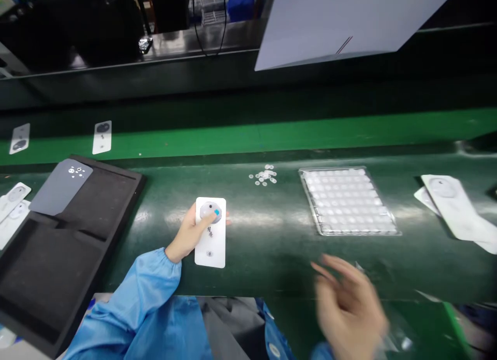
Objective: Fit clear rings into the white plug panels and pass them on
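My left hand [185, 238] grips a white phone back cover [216, 243] over the green table. The thumb lies across its round camera area, beside a small blue spot; fingertips show past the far edge. My right hand [347, 303], blurred by motion, is at the front edge on the right, in front of the clear tray. Its fingers look loosely curled and apart, with nothing visible between them. Small translucent discs [266, 176] lie scattered beyond the left hand. Rows of white round pieces fill the clear plastic tray [319, 226].
A black foam tray [73, 256] sits at left, a grey cover [62, 189] on it. White covers [446, 207] overlap at far right; others lie at far left. Two covers rest near the green strip [233, 137]. A white board [330, 24] hangs above. Clear plastic film [399, 334] lies by my right hand.
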Demonstrator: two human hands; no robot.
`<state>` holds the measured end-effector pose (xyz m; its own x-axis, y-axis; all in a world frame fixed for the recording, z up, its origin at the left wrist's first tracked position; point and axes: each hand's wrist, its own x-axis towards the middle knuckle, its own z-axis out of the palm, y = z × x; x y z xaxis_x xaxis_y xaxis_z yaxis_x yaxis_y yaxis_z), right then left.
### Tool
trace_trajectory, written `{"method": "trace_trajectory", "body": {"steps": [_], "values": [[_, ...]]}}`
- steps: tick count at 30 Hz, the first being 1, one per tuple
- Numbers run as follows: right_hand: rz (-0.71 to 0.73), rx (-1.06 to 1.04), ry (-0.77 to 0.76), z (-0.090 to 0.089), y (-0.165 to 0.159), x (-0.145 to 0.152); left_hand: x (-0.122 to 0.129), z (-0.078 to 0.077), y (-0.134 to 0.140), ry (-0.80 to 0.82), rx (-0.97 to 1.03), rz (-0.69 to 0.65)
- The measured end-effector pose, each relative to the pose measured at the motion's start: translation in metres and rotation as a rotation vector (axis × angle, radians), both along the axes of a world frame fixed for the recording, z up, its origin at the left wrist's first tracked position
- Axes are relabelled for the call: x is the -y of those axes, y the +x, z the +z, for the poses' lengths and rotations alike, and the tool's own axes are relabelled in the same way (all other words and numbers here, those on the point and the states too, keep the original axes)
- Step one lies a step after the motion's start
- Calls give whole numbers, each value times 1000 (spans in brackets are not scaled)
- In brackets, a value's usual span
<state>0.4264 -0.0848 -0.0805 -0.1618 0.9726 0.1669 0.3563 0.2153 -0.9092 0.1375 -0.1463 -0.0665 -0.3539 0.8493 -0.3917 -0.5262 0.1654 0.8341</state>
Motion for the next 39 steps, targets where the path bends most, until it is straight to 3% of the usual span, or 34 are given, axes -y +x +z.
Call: {"method": "trace_trajectory", "body": {"steps": [4, 8, 15, 27, 39], "values": [[416, 19, 64, 9, -82, 0, -1, -2, 0, -66, 30, 46], [566, 3, 204, 25, -119, -4, -2, -1, 1, -90, 36, 54], [612, 22, 316, 34, -136, -12, 2, -6, 4, -65, -195, 48], [541, 85, 361, 27, -140, -15, 3, -3, 2, 21, -357, -98], [554, 298, 510, 9, -132, -19, 5, -5, 5, 14, -484, -132]]}}
